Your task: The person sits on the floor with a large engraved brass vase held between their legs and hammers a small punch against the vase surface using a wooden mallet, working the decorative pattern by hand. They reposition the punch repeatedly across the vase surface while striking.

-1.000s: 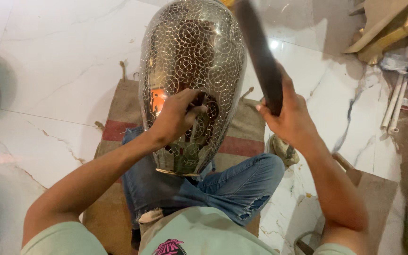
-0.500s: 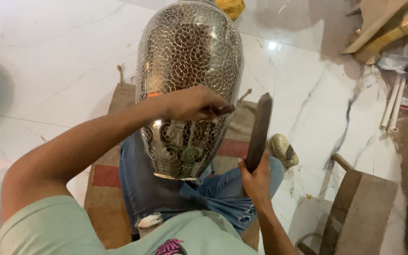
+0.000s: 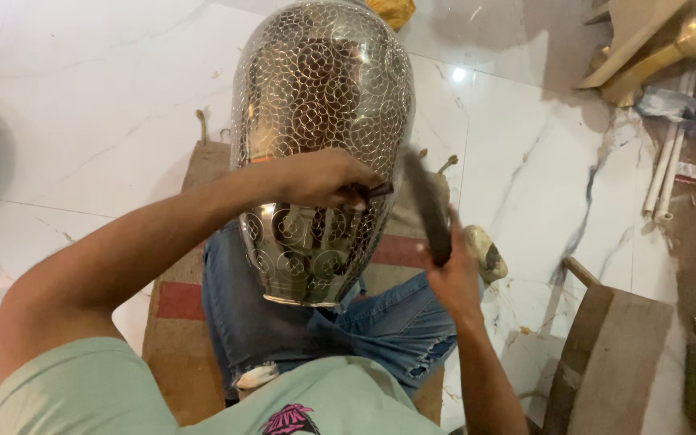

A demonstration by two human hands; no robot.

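A white marble floor [image 3: 82, 105] spreads under everything, with a woven mat [image 3: 187, 322] laid on it. On the mat, resting against the person's jeans-clad legs [image 3: 380, 322], lies a large silvery metal vase [image 3: 320, 113] covered in fine circle patterns — its open mouth points toward the person. The left hand [image 3: 320, 179] lies across the vase's belly, its grip clenched around a small dark chisel [image 3: 376, 191] whose tip touches the metal. The right hand [image 3: 453, 274], just beside the vase, grasps a dark flat bar [image 3: 427, 205] held upright — blurred.
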